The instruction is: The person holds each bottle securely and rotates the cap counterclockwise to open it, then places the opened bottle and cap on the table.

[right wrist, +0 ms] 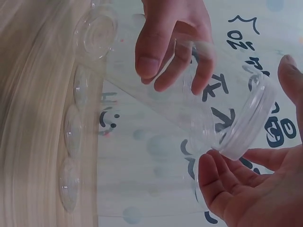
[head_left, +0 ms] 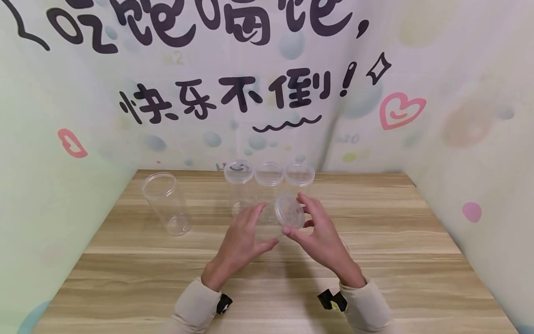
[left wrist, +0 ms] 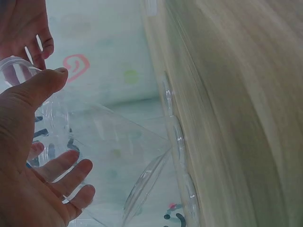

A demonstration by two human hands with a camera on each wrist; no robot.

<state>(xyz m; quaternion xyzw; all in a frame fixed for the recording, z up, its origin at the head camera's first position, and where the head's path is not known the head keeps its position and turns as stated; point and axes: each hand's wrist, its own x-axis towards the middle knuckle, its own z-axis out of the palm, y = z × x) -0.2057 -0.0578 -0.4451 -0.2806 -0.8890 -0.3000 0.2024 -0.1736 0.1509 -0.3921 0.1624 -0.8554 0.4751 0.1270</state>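
A clear plastic jar [right wrist: 156, 101] is held tilted between the hands, its base pointing down and to the left. My left hand [head_left: 239, 239] grips its body, thumb on one side and fingers on the other. My right hand [head_left: 319, 232] holds the clear round lid [head_left: 289, 212] at the jar's upper end, with thumb and fingers around the edge. Whether that lid is fully seated cannot be told. Behind the hands, three clear jars stand upright in a row: a left one [head_left: 239, 172], a middle one [head_left: 269, 174] and a right one [head_left: 300, 175], all apparently lidded.
Another clear jar [head_left: 167, 204] stands on the left side of the wooden table [head_left: 167, 283], with no lid visible on it. A faint clear curved edge [head_left: 345, 246] shows beside the right wrist, mostly hidden. A printed curtain [head_left: 187, 144] hangs behind the table.
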